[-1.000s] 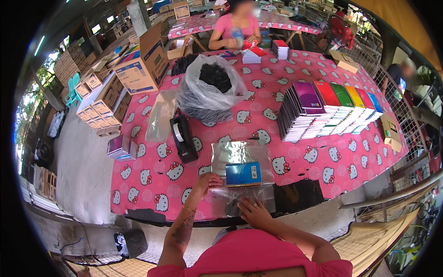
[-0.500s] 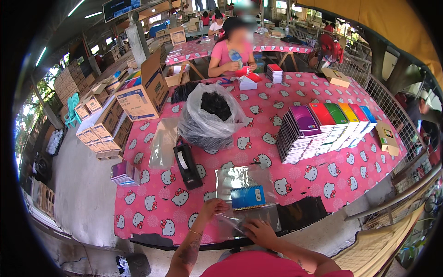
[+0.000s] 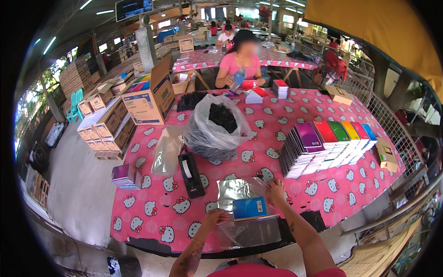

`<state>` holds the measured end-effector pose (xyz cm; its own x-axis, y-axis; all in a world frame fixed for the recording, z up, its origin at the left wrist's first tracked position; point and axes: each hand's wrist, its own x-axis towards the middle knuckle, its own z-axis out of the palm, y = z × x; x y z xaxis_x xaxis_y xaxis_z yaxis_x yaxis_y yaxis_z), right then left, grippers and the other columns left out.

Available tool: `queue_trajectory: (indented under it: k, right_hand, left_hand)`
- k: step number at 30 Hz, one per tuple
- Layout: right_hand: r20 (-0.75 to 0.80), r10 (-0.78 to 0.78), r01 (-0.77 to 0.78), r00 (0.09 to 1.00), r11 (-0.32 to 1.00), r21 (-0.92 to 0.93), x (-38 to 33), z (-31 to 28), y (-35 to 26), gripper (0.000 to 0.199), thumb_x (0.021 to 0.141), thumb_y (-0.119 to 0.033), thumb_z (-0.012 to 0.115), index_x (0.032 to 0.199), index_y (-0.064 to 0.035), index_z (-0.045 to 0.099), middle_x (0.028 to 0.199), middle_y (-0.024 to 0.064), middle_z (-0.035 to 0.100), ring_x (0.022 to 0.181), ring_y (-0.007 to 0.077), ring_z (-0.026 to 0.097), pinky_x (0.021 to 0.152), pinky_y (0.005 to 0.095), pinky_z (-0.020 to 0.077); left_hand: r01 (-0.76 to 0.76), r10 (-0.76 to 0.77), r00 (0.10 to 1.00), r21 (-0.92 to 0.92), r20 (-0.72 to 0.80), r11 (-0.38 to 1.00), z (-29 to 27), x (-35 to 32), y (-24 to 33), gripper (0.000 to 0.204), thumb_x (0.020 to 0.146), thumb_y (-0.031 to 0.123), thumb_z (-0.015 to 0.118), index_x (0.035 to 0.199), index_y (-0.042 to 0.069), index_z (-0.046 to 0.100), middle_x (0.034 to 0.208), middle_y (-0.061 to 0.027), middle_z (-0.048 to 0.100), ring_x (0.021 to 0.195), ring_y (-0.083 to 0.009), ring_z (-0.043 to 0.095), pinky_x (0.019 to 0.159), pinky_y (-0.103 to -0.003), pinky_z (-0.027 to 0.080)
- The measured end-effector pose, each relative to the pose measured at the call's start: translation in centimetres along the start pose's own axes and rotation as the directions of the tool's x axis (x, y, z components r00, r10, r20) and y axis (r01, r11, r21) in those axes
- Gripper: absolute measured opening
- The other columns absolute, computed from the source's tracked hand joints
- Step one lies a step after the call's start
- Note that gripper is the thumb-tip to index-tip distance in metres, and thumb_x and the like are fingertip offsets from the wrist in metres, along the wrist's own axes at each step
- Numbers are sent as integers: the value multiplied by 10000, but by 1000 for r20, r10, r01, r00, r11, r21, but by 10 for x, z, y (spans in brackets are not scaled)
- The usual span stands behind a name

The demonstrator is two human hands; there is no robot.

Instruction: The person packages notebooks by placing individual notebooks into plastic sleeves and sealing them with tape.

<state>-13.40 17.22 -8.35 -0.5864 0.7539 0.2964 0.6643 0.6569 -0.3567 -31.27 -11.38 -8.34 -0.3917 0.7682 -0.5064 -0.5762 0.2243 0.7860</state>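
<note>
Holding a clear bag [image 3: 244,210] flat on the table [image 3: 323,194], the left hand [image 3: 217,217] pinched its near-left edge and the right hand [image 3: 276,190] its far-right corner; a blue notebook [image 3: 249,208] lay inside, near a tape dispenser [image 3: 191,174].

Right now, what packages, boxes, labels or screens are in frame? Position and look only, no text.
Clear plastic sleeve: table's near edge, between left hand and right hand; shiny, rectangular.
Blue spiral notebook: inside that sleeve, rectangular.
Open cardboard box: table's far left corner, brown with white and blue printed side.
Stacked cartons: floor left of table, brown.
Small carton: table's right edge, brown.
Screen: hung overhead, top left, dark.
</note>
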Motion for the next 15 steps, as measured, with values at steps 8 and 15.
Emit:
queue_trajectory:
  k: [8, 15]
  right_hand:
    - [216, 129, -209, 968, 891, 403, 46, 14, 21, 341, 799, -178, 693, 1122, -100, 619, 920, 158, 692, 889, 377, 674, 761, 481, 526]
    - [-255, -166, 239, 952, 928, 287, 1, -47, -44, 354, 825, -213, 720, 1125, -61, 608, 1163, 183, 557, 1080, 382, 546, 916, 503, 437]
  left_hand:
    - [-120, 120, 992, 3, -38, 993, 10, 20, 5, 329, 954, 321, 580, 1001, 3, 651, 999, -159, 709, 938, -265, 706, 842, -367, 566]
    - [-61, 59, 991, -8, -121, 998, 5, 36, 10, 298, 942, 287, 590, 974, 2, 671, 942, -154, 715, 863, -279, 721, 782, -387, 591]
